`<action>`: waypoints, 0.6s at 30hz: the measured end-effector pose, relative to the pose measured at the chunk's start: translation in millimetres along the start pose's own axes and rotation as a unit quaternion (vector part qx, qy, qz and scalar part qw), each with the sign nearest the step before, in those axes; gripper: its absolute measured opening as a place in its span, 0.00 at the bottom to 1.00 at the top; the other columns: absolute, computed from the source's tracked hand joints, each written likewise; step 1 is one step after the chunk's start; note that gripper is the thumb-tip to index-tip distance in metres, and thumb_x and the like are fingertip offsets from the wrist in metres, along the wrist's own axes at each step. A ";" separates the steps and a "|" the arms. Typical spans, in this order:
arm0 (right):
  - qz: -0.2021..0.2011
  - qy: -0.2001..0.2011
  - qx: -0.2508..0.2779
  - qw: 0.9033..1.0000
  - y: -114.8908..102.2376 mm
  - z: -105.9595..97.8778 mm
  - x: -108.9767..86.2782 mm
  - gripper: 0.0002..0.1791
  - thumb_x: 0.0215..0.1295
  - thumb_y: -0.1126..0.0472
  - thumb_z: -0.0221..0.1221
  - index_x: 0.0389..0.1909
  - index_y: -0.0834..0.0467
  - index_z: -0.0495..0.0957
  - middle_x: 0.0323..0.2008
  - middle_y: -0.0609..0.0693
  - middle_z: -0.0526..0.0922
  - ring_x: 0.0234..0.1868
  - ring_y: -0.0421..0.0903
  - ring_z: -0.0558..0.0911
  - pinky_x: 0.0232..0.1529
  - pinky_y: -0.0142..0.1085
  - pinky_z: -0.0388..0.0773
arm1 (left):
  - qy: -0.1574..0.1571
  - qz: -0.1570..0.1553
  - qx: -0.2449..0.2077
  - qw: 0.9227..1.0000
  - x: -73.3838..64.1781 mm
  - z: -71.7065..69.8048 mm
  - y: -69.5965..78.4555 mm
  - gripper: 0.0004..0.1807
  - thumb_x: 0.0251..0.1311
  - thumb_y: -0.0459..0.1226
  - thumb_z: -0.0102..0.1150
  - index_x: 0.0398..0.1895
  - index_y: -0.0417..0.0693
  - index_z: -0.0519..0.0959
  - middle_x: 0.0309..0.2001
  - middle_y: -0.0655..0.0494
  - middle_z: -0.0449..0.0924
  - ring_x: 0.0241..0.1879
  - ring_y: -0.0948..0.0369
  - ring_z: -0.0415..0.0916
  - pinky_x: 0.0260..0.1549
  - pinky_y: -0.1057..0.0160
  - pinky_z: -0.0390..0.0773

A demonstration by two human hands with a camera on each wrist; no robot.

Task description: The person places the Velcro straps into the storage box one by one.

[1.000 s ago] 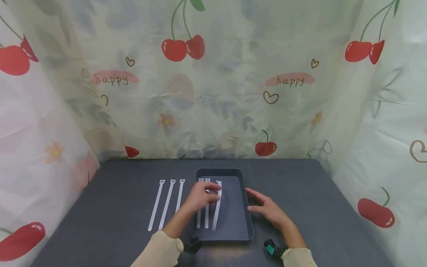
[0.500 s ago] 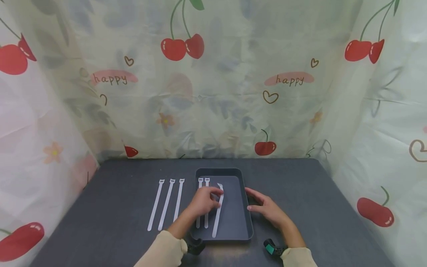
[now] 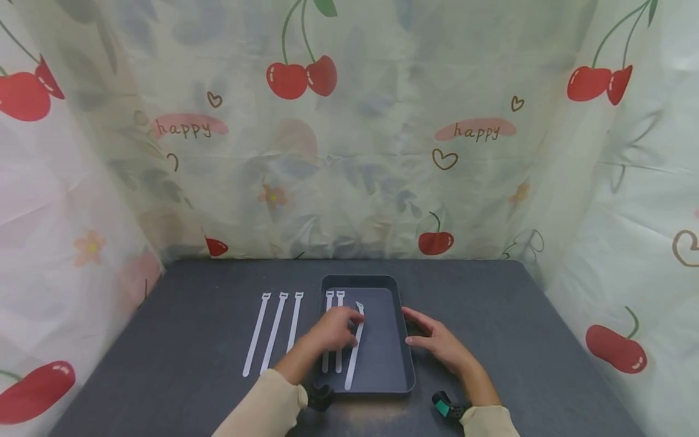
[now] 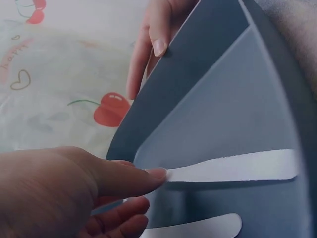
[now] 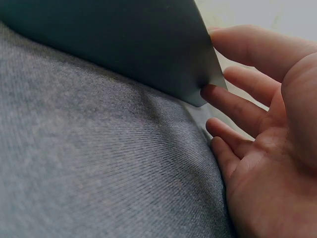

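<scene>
Pinching a flat white slot-headed strap [image 3: 352, 367] between thumb and fingers, the left hand [image 3: 330, 329] works over the floor of a dark grey rectangular tray [image 3: 384, 340]. The strap slants, right of two matching white straps [image 3: 339, 362]. The right hand [image 3: 445, 349], loosely extended, touches the tray's outer right wall. Farther left, three more white straps [image 3: 275, 334] lie apart on the dark grey table [image 3: 491, 309].

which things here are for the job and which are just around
Seemingly for the job:
white cable tie pinched by the left hand
two more ties inside the dark tray
three ties on the table
right hand, touching the tray

Seemingly just around:
cherry-print curtain
black wrist gear
</scene>
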State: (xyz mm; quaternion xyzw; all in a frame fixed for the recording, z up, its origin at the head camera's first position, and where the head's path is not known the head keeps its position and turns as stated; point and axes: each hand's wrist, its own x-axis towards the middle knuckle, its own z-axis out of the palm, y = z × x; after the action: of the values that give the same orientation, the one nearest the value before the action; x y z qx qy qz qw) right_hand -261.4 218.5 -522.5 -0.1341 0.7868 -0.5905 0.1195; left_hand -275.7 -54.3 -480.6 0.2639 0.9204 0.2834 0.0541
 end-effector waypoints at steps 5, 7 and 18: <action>0.002 0.000 0.003 1.000 -0.9 0.3 -1.1 0.38 0.62 0.59 0.66 0.71 0.57 0.63 0.71 0.56 0.63 0.72 0.55 0.57 0.69 0.56 0.49 | -0.015 0.002 0.087 0.996 2.8 -5.3 1.2 0.25 0.43 0.33 0.76 0.50 0.44 0.83 0.40 0.54 0.81 0.42 0.59 0.77 0.44 0.60 0.76; 0.005 0.002 0.003 1.000 -1.3 0.4 -1.3 0.37 0.62 0.59 0.66 0.71 0.56 0.63 0.71 0.55 0.63 0.72 0.54 0.57 0.69 0.55 0.50 | -0.022 0.007 0.121 0.992 3.4 -8.7 2.7 0.25 0.43 0.36 0.76 0.50 0.46 0.84 0.42 0.54 0.80 0.43 0.59 0.77 0.46 0.59 0.76; 0.007 0.004 -0.006 1.000 -2.7 0.3 -1.1 0.38 0.62 0.59 0.66 0.71 0.57 0.63 0.70 0.55 0.63 0.72 0.55 0.57 0.69 0.55 0.50 | -0.058 0.022 0.244 0.968 9.5 -17.7 -1.0 0.32 0.39 0.51 0.78 0.53 0.54 0.83 0.56 0.57 0.77 0.55 0.52 0.70 0.52 0.50 0.69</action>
State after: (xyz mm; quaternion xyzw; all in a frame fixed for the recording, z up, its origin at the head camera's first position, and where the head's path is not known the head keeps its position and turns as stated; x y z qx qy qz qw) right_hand -260.1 218.0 -520.0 -0.1267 0.7920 -0.5852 0.1194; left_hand -288.7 -58.8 -466.0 0.3053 0.9509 0.0356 0.0352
